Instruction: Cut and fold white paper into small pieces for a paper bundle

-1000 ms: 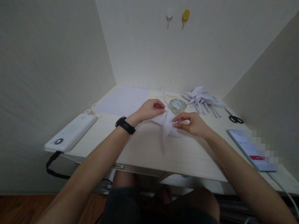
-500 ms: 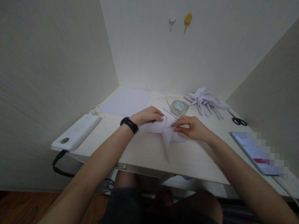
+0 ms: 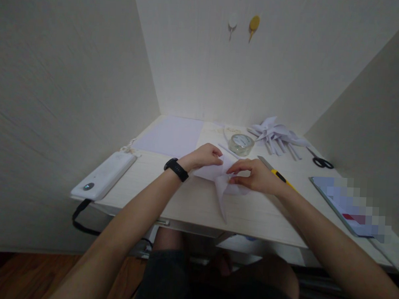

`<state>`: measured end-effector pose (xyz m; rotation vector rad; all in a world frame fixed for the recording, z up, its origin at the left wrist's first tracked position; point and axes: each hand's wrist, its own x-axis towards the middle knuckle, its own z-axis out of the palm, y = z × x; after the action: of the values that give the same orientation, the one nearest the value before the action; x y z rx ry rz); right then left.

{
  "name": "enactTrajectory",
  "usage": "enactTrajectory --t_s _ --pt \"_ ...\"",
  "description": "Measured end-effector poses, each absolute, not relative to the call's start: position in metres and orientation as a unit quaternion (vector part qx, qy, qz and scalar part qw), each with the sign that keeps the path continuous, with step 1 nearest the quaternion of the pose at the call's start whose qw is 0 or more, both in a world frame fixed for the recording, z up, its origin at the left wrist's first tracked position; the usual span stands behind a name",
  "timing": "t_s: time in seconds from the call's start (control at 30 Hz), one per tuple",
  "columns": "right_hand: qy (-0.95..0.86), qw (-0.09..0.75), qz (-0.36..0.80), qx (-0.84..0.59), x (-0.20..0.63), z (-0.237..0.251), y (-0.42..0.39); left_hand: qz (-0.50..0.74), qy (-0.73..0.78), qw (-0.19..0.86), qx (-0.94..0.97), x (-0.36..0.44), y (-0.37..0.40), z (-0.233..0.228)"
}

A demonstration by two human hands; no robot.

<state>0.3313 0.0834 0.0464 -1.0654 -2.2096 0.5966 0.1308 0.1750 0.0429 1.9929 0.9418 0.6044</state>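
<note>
Bench edge: bare near strip; one pointed tip of the folded paper reaches toward it.
Folded paper: lies mid-bench, white, with several pointed flaps, pinned under both hands.
Left hand: fingers curled together, tips pressing the paper's left flap; a black wristband on the wrist.
Right hand: thumb and fingers closed in a pinch on the paper's centre fold.
Progress: judged part done; flaps are formed, yet the piece remains flat and in hand, unlike the finished ones behind.
Change: a yellow-handled knife now shows beside the right wrist, where it was covered half a second ago; the left hand has slid slightly right along the flap.
Left side: white power bank at the bench corner, cable hanging.
Right side: tablet, screen blurred.
Middle distance: tape roll; blank sheet.
Far: finished paper pinwheels piled together; scissors just beside them.
</note>
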Motion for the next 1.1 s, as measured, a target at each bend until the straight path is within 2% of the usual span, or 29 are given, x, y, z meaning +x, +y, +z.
enactTrajectory --t_s 0.13,0.27,0.37,0.53,0.6,0.83,1.1 --pt "-0.820 0.302 0.210 -0.440 0.329 0.044 0.081 0.236 0.395 0.328 0.825 0.133 0.175 0.045" --pt "-0.811 0.290 0.214 -0.460 0.328 0.042 0.081 0.237 0.393 0.313 0.832 0.133 0.171 0.050" --pt "-0.808 0.291 0.194 -0.474 0.327 0.043 0.082 0.250 0.331 0.304 0.858 0.134 0.169 0.052" --pt "-0.814 0.296 0.112 -0.487 0.326 0.043 0.084 0.286 0.289 0.143 0.902 0.134 0.164 0.055" --pt "-0.824 0.295 0.067 -0.480 0.327 0.042 0.085 0.280 0.299 0.110 0.905 0.134 0.161 0.056" --pt "-0.842 0.306 -0.068 -0.439 0.332 0.036 0.089 0.275 0.354 0.156 0.880 0.136 0.151 0.063" --pt "-0.824 0.353 -0.108 -0.430 0.331 0.035 0.090 0.333 0.335 0.249 0.845 0.136 0.164 0.052"
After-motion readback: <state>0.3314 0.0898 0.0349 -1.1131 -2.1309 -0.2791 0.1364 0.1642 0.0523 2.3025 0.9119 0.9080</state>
